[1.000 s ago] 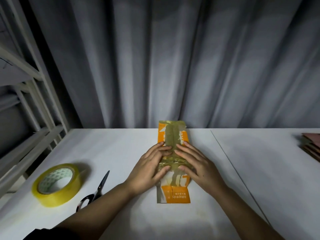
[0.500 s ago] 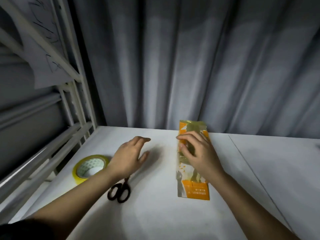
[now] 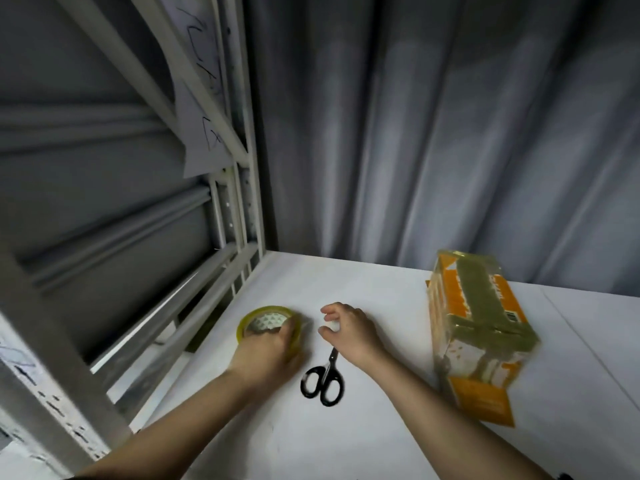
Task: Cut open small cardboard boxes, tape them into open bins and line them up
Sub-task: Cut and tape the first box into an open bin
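Both hands have left the orange cardboard box (image 3: 478,327) on the white table (image 3: 363,438); the left hand (image 3: 268,348) now grips the yellow tape roll (image 3: 268,322), and the right hand (image 3: 348,329) curls loosely above the black scissors (image 3: 323,379), holding nothing.

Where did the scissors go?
In the head view the scissors lie on the white table, just under the right hand, with the tape roll to their left and the orange box to their right.

Dim, soft motion blur — wide-angle edge distortion
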